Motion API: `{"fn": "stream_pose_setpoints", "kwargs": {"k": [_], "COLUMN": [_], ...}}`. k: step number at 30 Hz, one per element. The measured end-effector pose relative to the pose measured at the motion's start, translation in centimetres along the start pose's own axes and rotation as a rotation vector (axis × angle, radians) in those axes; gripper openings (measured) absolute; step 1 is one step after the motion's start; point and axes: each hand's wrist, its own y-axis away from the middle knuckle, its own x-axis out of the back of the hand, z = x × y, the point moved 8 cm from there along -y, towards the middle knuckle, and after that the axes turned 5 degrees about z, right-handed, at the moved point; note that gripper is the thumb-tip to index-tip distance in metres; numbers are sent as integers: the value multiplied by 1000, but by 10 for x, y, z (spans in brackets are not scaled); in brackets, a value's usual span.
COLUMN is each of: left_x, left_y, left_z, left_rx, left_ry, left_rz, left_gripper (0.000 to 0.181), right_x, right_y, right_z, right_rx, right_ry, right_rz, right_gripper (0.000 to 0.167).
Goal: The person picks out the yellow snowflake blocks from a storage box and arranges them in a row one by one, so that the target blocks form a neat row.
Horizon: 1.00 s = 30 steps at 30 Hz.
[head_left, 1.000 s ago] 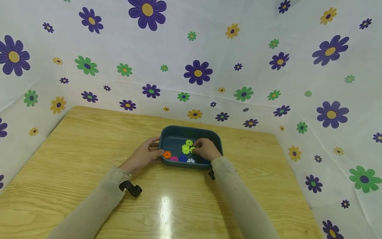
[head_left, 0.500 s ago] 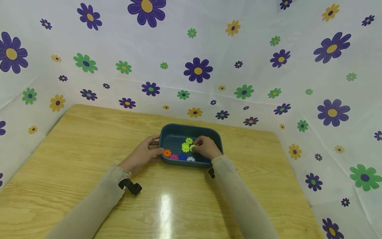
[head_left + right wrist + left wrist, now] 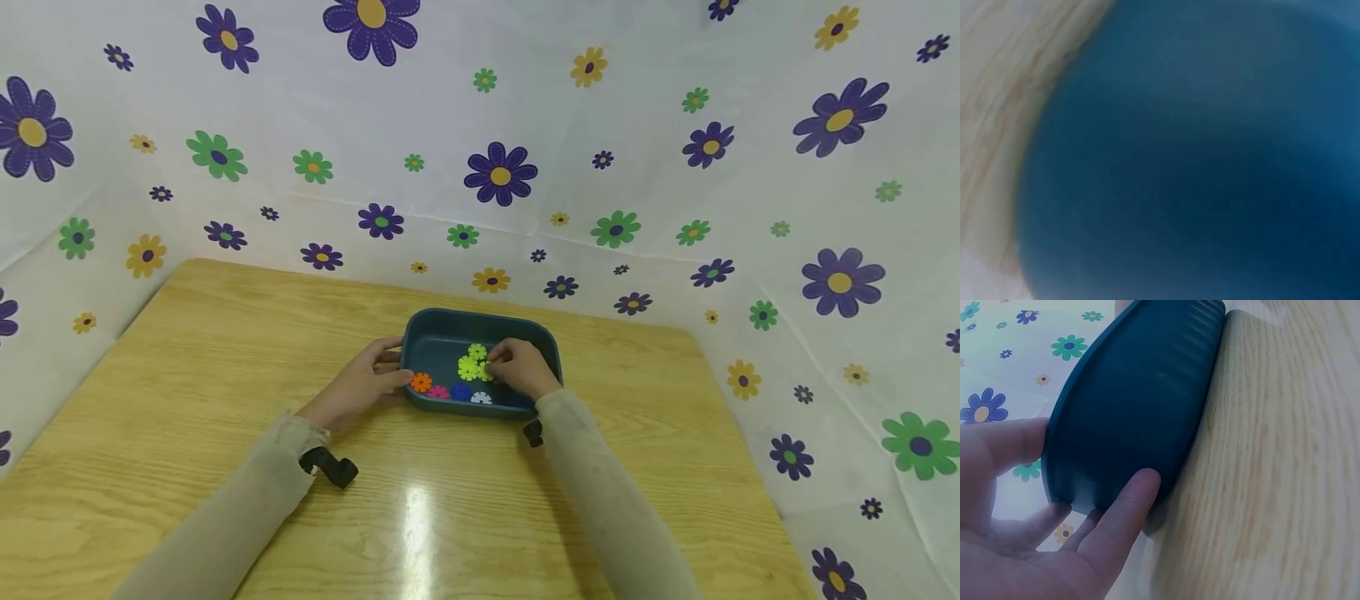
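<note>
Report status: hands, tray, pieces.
Left hand touching left end of tray. Right hand at a yellow piece, partly covering it; grip unclear. Orange piece, pink piece, blue piece, white piece along near side.

From my end, I can read no text, label, brand, number or sign in any of the three views. The white cloth printed with purple, green and orange flowers [image 3: 500,176] shows blossoms alone, no letters. I make out no lettering on the dark teal plastic tray [image 3: 1129,412] or the pale wood-grain tabletop [image 3: 262,333]. The small notched yellow-green plastic discs [image 3: 468,367] are too tiny for me to tell any marking, and my right wrist view is too blurred for fine print.
</note>
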Motion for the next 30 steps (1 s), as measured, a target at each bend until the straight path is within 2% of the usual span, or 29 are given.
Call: {"fn": "stream_pose_setpoints", "kwargs": {"k": [6, 12, 17, 20, 24, 30], "left_x": [0, -2, -3, -2, -2, -2], "left_y": [0, 0, 0, 1, 1, 2], "left_z": [3, 3, 3, 3, 2, 3], "left_rx": [-10, -2, -4, -2, 4, 1], "left_ry": [-3, 2, 2, 2, 10, 20], "left_rz": [10, 16, 18, 21, 22, 17], "left_gripper": [72, 72, 72, 73, 73, 73], "right_x": [0, 6, 15, 27, 51, 91], "right_y": [-4, -3, 4, 11, 19, 31], "right_z": [-1, -4, -11, -15, -11, 16], "right_rx": [-7, 2, 43, 74, 76, 50], "right_ry": [-118, -187, -248, -264, -272, -278], "right_rz": [-7, 12, 0, -7, 3, 17], "right_gripper": [10, 11, 15, 16, 16, 22]}}
